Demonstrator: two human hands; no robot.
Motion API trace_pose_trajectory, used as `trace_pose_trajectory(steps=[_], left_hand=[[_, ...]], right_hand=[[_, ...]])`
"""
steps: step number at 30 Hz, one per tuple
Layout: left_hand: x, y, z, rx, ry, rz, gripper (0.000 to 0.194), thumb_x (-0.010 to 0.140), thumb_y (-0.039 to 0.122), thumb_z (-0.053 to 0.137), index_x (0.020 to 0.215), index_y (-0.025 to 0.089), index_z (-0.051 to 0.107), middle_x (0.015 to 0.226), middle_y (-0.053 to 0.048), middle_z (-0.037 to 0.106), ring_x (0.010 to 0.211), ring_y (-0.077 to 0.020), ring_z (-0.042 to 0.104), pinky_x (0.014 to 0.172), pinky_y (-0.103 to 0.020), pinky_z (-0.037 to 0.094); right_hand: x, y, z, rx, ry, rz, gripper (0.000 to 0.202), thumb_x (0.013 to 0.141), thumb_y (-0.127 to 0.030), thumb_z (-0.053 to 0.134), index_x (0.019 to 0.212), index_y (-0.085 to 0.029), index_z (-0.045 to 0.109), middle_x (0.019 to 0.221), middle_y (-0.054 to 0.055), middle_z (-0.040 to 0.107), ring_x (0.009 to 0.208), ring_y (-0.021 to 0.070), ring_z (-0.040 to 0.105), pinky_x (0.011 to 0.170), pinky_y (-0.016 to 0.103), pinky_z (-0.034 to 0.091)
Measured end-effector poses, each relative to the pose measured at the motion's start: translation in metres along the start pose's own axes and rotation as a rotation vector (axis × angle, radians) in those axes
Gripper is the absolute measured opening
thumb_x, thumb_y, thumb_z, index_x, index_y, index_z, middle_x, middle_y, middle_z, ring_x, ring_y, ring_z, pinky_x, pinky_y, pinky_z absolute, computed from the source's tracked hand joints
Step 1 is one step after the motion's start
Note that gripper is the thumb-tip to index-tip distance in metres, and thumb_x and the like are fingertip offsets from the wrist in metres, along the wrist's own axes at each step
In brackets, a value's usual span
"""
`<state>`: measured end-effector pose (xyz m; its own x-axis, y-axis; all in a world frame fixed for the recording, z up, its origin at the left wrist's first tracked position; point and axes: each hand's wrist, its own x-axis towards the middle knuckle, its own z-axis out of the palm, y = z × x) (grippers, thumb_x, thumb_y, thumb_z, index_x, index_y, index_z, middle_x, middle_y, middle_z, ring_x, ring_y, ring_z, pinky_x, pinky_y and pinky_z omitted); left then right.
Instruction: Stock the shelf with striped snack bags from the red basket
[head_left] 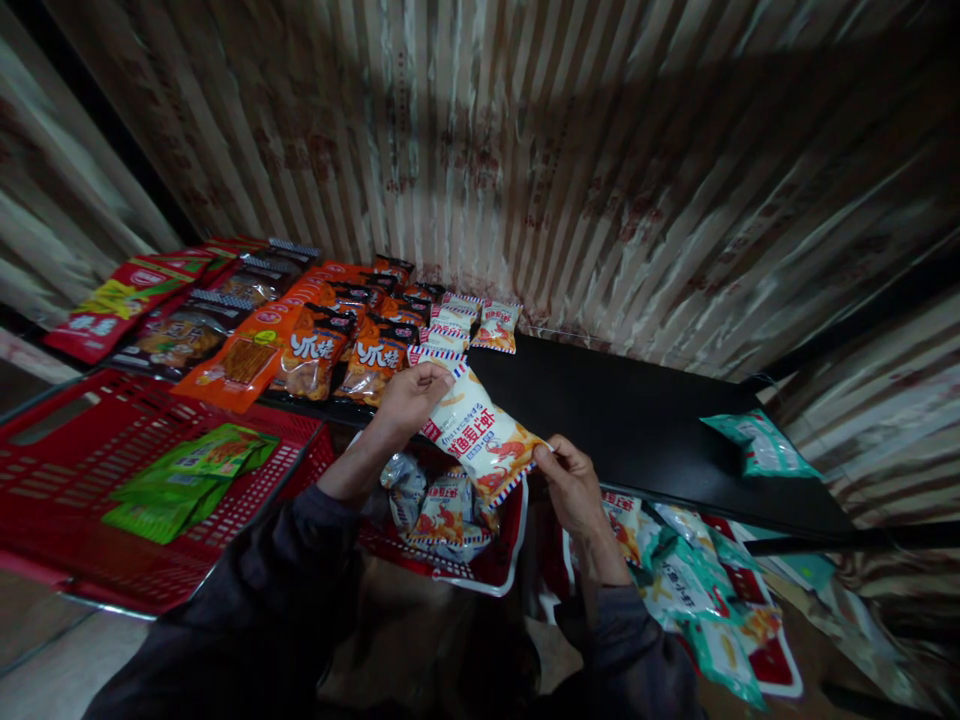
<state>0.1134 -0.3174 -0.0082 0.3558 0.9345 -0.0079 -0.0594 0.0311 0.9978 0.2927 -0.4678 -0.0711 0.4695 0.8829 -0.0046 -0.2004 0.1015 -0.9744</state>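
Note:
A white and orange snack bag (480, 430) with red lettering is stretched between my two hands, tilted, above the front edge of the black shelf (592, 400). My left hand (411, 398) pinches its upper left end. At the lower right corner, the fingers of my right hand (571, 480) are closed on it. Below the bag, a red basket (517, 545) holds several bags of the same kind. Beyond my left hand, matching white bags (454, 318) lie in a row on the shelf, beside orange and black snack bags (309, 350).
Red, dark and orange packets (124, 300) cover the shelf's left end. A teal bag (761, 445) lies at its right end. A large red basket (45, 480) with green packets (191, 475) stands at left. Another basket (784, 660) with teal bags sits lower right. Striped sheeting (487, 150) hangs behind.

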Motion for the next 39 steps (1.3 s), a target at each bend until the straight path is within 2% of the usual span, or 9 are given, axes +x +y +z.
trace_pose_trajectory(steps=[6, 12, 18, 22, 27, 31, 35, 37, 39], left_hand=[[-0.001, 0.001, 0.002, -0.024, -0.031, -0.043, 0.032, 0.054, 0.04, 0.079, 0.066, 0.017, 0.061, 0.061, 0.001, 0.064, 0.057, -0.0138, 0.057, 0.054, -0.023, 0.043], [-0.004, 0.003, 0.004, -0.101, -0.054, -0.063, 0.034, 0.056, 0.044, 0.081, 0.071, 0.017, 0.066, 0.066, 0.0, 0.068, 0.058, -0.0133, 0.058, 0.055, -0.023, 0.044], [-0.006, 0.004, 0.005, -0.262, -0.102, -0.095, 0.029, 0.065, 0.033, 0.078, 0.087, 0.016, 0.072, 0.087, -0.003, 0.072, 0.075, -0.0123, 0.062, 0.069, -0.022, 0.048], [-0.009, 0.0, 0.012, -0.415, -0.123, -0.198, 0.016, 0.07, 0.022, 0.074, 0.084, 0.014, 0.071, 0.089, -0.005, 0.072, 0.085, -0.0146, 0.065, 0.084, -0.027, 0.05], [-0.014, -0.008, 0.023, -0.511, -0.128, -0.244, 0.009, 0.072, 0.018, 0.072, 0.077, 0.015, 0.065, 0.088, -0.005, 0.072, 0.089, -0.016, 0.066, 0.095, -0.035, 0.047], [-0.019, -0.016, 0.03, -0.531, -0.17, -0.221, 0.017, 0.067, 0.02, 0.076, 0.073, 0.015, 0.061, 0.084, -0.002, 0.07, 0.089, -0.0155, 0.065, 0.097, -0.036, 0.046], [-0.029, -0.021, 0.04, -0.465, -0.24, -0.21, 0.037, 0.066, 0.026, 0.079, 0.098, 0.019, 0.062, 0.098, -0.004, 0.07, 0.097, -0.0184, 0.064, 0.097, -0.039, 0.046], [-0.034, -0.023, 0.046, -0.444, -0.242, -0.225, 0.048, 0.067, 0.03, 0.079, 0.109, 0.022, 0.058, 0.1, -0.004, 0.07, 0.098, -0.0207, 0.065, 0.093, -0.041, 0.048], [-0.036, -0.024, 0.049, -0.448, -0.212, -0.22, 0.051, 0.068, 0.033, 0.078, 0.113, 0.023, 0.056, 0.102, -0.005, 0.07, 0.099, -0.0222, 0.065, 0.091, -0.041, 0.049]], right_hand=[[0.001, 0.002, 0.0, 0.017, -0.01, 0.031, 0.034, 0.066, -0.047, 0.079, 0.061, -0.02, 0.059, 0.058, -0.005, 0.06, 0.055, 0.0099, 0.052, 0.053, 0.021, 0.044], [0.001, -0.003, 0.002, 0.111, 0.08, -0.02, 0.036, 0.062, -0.046, 0.082, 0.061, -0.021, 0.057, 0.054, -0.007, 0.057, 0.048, 0.0079, 0.049, 0.047, 0.019, 0.041], [0.004, -0.001, -0.002, 0.181, 0.163, -0.034, 0.037, 0.063, -0.043, 0.083, 0.061, -0.02, 0.054, 0.058, -0.008, 0.054, 0.051, 0.0061, 0.048, 0.048, 0.018, 0.042], [0.007, 0.003, -0.003, 0.241, 0.201, -0.029, 0.038, 0.06, -0.043, 0.084, 0.061, -0.02, 0.054, 0.061, -0.008, 0.054, 0.053, 0.0058, 0.049, 0.049, 0.017, 0.043], [0.009, 0.002, 0.0, 0.264, 0.251, -0.035, 0.039, 0.058, -0.045, 0.085, 0.063, -0.021, 0.054, 0.065, -0.007, 0.057, 0.057, 0.007, 0.053, 0.05, 0.017, 0.045], [0.009, 0.001, 0.001, 0.225, 0.272, -0.061, 0.041, 0.059, -0.047, 0.084, 0.062, -0.021, 0.053, 0.064, -0.006, 0.057, 0.057, 0.0081, 0.054, 0.049, 0.019, 0.046], [0.008, 0.003, 0.004, 0.267, 0.301, -0.05, 0.04, 0.056, -0.045, 0.086, 0.062, -0.02, 0.056, 0.066, -0.006, 0.059, 0.06, 0.0075, 0.056, 0.052, 0.018, 0.05], [0.007, 0.004, 0.008, 0.269, 0.299, -0.032, 0.039, 0.054, -0.045, 0.087, 0.062, -0.02, 0.058, 0.068, -0.006, 0.06, 0.062, 0.0076, 0.056, 0.053, 0.018, 0.052], [0.005, 0.004, 0.012, 0.252, 0.277, -0.012, 0.039, 0.053, -0.045, 0.087, 0.062, -0.02, 0.059, 0.068, -0.006, 0.06, 0.062, 0.0077, 0.056, 0.054, 0.018, 0.053]])
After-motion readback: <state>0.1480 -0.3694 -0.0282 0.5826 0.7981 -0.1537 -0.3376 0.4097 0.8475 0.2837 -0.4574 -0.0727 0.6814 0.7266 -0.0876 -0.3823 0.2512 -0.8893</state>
